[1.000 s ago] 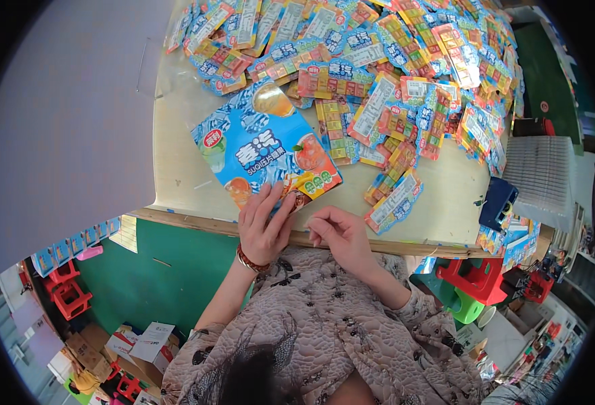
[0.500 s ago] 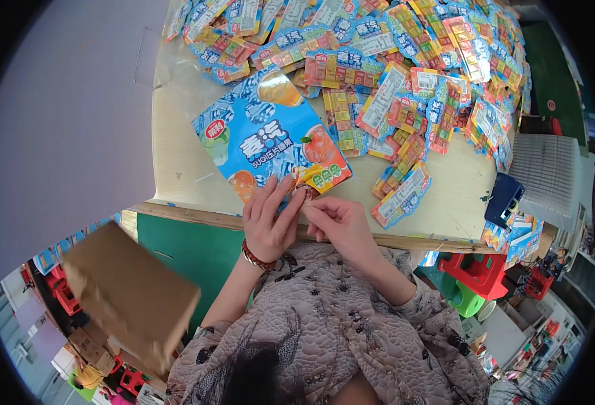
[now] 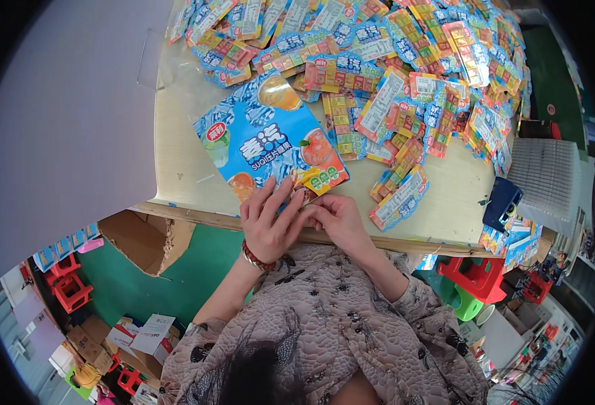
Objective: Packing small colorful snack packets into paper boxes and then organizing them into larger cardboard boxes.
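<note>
A blue display carton [image 3: 250,128] printed with drinks and ice cubes lies tilted near the table's front edge. Over its near edge, my left hand [image 3: 268,216] rests with fingers stretched out and slightly apart, a reddish bracelet at the wrist. My right hand [image 3: 343,226] is at the carton's near right corner, thumb and forefinger pinched beside the left fingertips. What the pinch holds is hidden. Beyond the carton and to its right spreads a heap of colourful candy blister packs [image 3: 358,71], the nearest pack [image 3: 400,199] lying right of my right hand.
A large pale panel [image 3: 68,128] fills the left side. Below the table's left edge is a torn brown cardboard box [image 3: 142,243]. At the right edge sit a dark blue tape dispenser [image 3: 503,201] and a stack of clear trays [image 3: 547,179]. Red stools [image 3: 473,277] stand below.
The brown cardboard box has moved up and away at the left, uncovering green floor and other cartons. My right hand's fingers have shifted slightly; the carton stays almost in place.
</note>
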